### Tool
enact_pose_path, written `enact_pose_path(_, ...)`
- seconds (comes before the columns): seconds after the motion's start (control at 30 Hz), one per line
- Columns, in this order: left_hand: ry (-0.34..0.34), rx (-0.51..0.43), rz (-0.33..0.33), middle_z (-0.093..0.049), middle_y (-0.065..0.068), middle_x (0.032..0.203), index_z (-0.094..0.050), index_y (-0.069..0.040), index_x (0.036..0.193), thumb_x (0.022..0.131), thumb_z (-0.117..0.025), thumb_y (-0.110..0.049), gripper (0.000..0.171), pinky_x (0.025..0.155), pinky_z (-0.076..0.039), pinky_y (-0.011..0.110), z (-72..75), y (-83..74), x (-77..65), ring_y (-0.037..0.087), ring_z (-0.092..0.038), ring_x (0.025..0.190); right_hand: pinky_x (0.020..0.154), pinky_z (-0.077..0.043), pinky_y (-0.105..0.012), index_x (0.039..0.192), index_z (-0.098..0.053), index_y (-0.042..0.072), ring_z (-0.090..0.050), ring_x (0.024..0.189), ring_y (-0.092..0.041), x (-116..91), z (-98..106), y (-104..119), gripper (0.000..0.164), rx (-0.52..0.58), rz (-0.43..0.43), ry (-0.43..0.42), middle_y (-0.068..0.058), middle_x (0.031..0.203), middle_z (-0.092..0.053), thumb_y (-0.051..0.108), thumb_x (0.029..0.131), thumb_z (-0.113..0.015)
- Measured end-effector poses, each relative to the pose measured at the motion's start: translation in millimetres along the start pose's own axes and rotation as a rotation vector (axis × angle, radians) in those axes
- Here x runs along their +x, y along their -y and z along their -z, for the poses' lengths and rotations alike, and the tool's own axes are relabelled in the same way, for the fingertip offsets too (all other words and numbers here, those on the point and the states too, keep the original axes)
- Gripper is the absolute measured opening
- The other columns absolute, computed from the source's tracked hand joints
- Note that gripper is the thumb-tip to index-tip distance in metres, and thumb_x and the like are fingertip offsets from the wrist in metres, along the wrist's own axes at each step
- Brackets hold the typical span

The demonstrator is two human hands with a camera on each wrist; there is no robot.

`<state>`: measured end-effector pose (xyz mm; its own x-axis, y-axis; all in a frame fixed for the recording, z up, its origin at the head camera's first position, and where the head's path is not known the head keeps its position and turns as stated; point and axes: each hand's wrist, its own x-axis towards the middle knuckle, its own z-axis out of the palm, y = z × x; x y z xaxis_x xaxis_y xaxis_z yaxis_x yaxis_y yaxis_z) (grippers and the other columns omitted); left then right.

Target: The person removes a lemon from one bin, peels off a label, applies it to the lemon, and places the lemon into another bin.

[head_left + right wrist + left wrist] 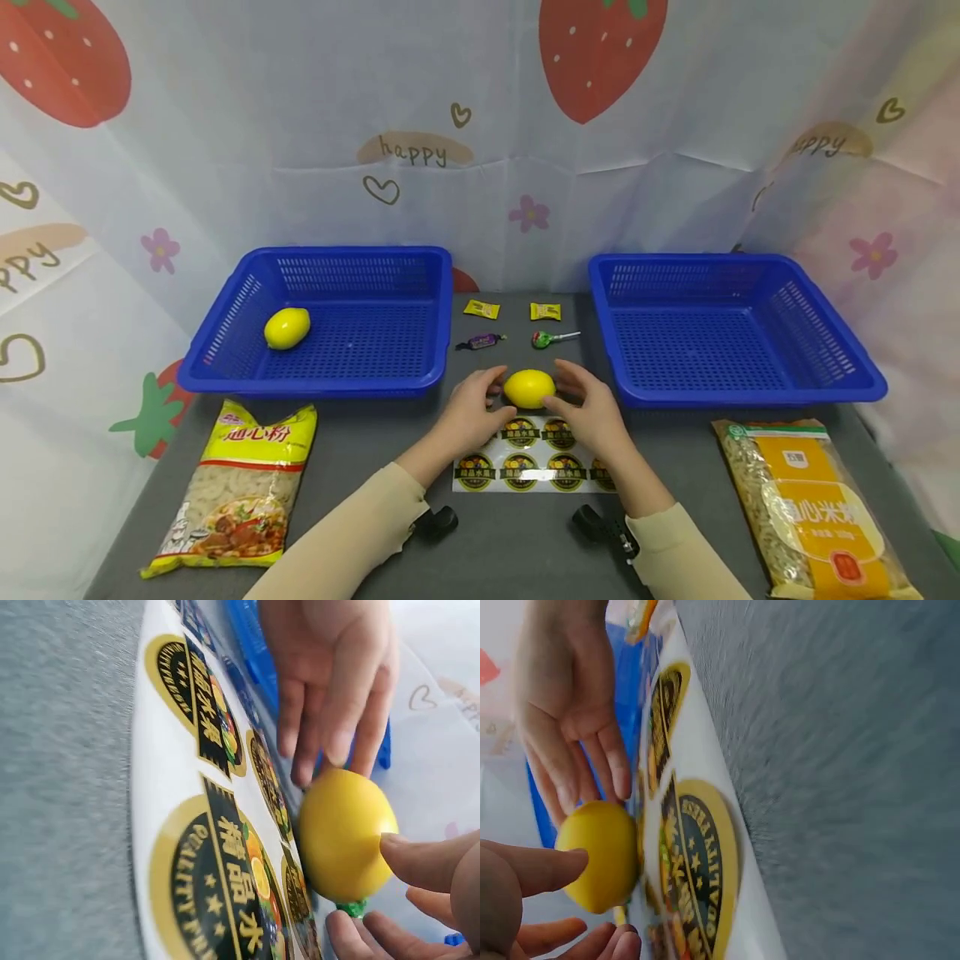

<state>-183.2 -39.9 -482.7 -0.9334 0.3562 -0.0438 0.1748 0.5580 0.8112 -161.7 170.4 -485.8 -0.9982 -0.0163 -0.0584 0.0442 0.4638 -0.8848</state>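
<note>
A yellow lemon (529, 389) sits at the back edge of a sticker sheet (542, 475) printed with round fruit labels. My left hand (471, 410) is on the lemon's left side, its fingers loosely spread and the thumb overlapping the fruit in the left wrist view. On the other side is my right hand (592, 417), fingers relaxed, with its thumb tip (394, 851) right at the lemon's skin. Neither hand curls round it. Another lemon (287, 328) lies inside the left blue basket (315, 387).
A second blue basket (750, 396) stands at the back right. Between the baskets lie two yellow-wrapped sweets (482, 309), a purple-wrapped candy (482, 342) and a lollipop (553, 338). Pasta bags flank my arms: a yellow bag (243, 492) on the left, an orange-labelled bag (817, 508) on the right.
</note>
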Motion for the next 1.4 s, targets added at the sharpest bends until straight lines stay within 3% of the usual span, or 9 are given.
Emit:
enact_pose_path(0.17,-0.029,0.075,-0.047,-0.064,0.014,0.126,-0.054,-0.003,0.143,0.092,-0.073,-0.012,0.056,0.096,-0.054,0.041,10.2,0.6,-20.7,0.026,-0.063,0.112,0.098,-0.053,-0.051,0.151,-0.046,0.014,-0.054,0.132,-0.035,-10.6,0.7,1.8,0.066,-0.009,0.023,-0.036,-0.015,0.148,-0.053,0.017,0.092,-0.076)
enact_pose_path(0.33,-0.074,0.132,-0.05,-0.068,0.012,0.12,-0.06,-0.002,0.137,0.086,-0.075,-0.007,0.053,0.096,-0.053,0.042,15.6,8.1,-31.6,0.026,-0.064,0.109,0.097,-0.055,-0.045,0.152,-0.046,0.011,-0.052,0.134,-0.036,-6.7,-8.1,4.2,0.071,-0.042,0.067,0.047,-0.016,0.151,-0.048,0.017,0.089,-0.079)
enact_pose_path(0.47,-0.068,0.165,-0.044,-0.068,0.011,0.119,-0.06,-0.003,0.136,0.083,-0.078,-0.006,0.056,0.097,-0.052,0.044,14.0,12.7,-36.1,0.026,-0.063,0.11,0.093,-0.057,-0.042,0.145,-0.054,0.011,-0.061,0.123,-0.035,4.0,-11.6,9.6,0.062,-0.063,0.084,0.09,-0.016,0.142,-0.057,0.02,0.089,-0.078)
enact_pose_path(0.6,-0.05,0.174,-0.055,-0.067,0.011,0.12,-0.061,-0.003,0.136,0.082,-0.081,-0.005,0.058,0.099,-0.051,0.045,11.3,15.2,-38.3,0.027,-0.063,0.112,0.09,-0.057,-0.044,0.138,-0.063,0.016,-0.065,0.119,-0.03,18.5,-11.3,13.8,0.051,-0.074,0.076,0.064,-0.011,0.135,-0.064,0.025,0.09,-0.078)
enact_pose_path(0.9,-0.038,0.184,-0.061,-0.066,0.01,0.126,-0.064,-0.005,0.133,0.082,-0.081,-0.005,0.054,0.098,-0.052,0.044,11.7,18.7,-39.1,0.026,-0.063,0.114,0.093,-0.055,-0.044,0.144,-0.058,0.02,-0.059,0.127,-0.028,39.3,-12.6,11.8,0.056,-0.065,0.013,0.072,-0.006,0.141,-0.061,0.032,0.092,-0.075)
enact_pose_path(1.2,-0.051,0.232,-0.074,-0.066,0.011,0.126,-0.067,-0.005,0.128,0.081,-0.081,-0.005,0.048,0.097,-0.053,0.046,14.9,16.9,-39.5,0.029,-0.063,0.114,0.099,-0.053,-0.047,0.145,-0.056,0.018,-0.057,0.13,-0.029,37.6,-7.8,12.4,0.061,-0.045,0.027,0.067,-0.007,0.142,-0.06,0.029,0.09,-0.078)
enact_pose_path(1.4,-0.04,0.322,-0.113,-0.066,0.013,0.122,-0.07,-0.003,0.123,0.082,-0.08,-0.006,0.042,0.101,-0.05,0.049,14.9,16.6,-40.4,0.033,-0.061,0.117,0.101,-0.053,-0.047,0.146,-0.054,0.019,-0.056,0.131,-0.033,20.3,-6.2,18.6,0.062,-0.076,0.045,0.019,-0.01,0.148,-0.053,0.027,0.09,-0.078)
